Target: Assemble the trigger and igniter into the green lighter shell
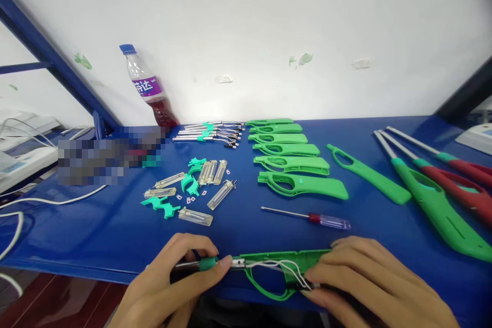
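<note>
Between the two grips lies a green shell half (313, 257), its inside showing. The left hand (180, 277) pinches a metal tube (238, 263) beside its teal collar (208, 264); the right hand (369, 277) closes over the shell's far end and a black part (295, 285). White wires (284, 262) bow between them. The shell looks light and stiff, best held by its broad end; the smooth tube may slip, so the collar suits; the wires seem soft, easily strained.
</note>
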Tool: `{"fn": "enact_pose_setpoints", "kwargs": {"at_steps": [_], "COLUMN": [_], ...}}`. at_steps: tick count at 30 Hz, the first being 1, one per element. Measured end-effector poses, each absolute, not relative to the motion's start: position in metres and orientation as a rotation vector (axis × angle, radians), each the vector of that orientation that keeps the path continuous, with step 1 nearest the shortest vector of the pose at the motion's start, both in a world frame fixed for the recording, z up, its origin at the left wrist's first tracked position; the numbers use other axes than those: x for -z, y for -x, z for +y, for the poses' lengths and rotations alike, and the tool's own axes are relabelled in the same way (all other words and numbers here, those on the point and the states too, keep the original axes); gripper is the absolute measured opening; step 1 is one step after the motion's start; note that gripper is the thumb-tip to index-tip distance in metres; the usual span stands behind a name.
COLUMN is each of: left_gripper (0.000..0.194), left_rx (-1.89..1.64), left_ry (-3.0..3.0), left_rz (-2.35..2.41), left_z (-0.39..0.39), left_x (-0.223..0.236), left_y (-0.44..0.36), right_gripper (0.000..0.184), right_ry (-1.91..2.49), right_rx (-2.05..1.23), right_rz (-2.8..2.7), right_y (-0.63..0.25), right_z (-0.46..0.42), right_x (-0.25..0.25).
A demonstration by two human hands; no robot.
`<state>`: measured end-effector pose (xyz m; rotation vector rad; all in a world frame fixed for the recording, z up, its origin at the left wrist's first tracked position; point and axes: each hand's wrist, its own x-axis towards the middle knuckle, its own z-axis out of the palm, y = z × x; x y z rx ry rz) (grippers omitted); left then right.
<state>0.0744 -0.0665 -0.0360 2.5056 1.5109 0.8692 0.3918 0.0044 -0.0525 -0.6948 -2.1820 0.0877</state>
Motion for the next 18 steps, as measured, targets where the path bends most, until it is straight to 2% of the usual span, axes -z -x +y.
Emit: {"fn": "enact_pose_setpoints", "kwargs": {"at_steps": [18], "left_gripper": [0.052], "left_rx": [-0.841], "left_ry": [-2.481], "left_rz": [1.59], "left_z": [-0.0687], "left_x": [0.0376], "left_y": [-0.0757], "right_gripper": [0.017], "right_ry": [0.77], "right_rx": [-0.178], "right_rz": [-2.181], "right_y": [-0.3913], "right_z": [0.0014], "right_x": [0.0594]}}
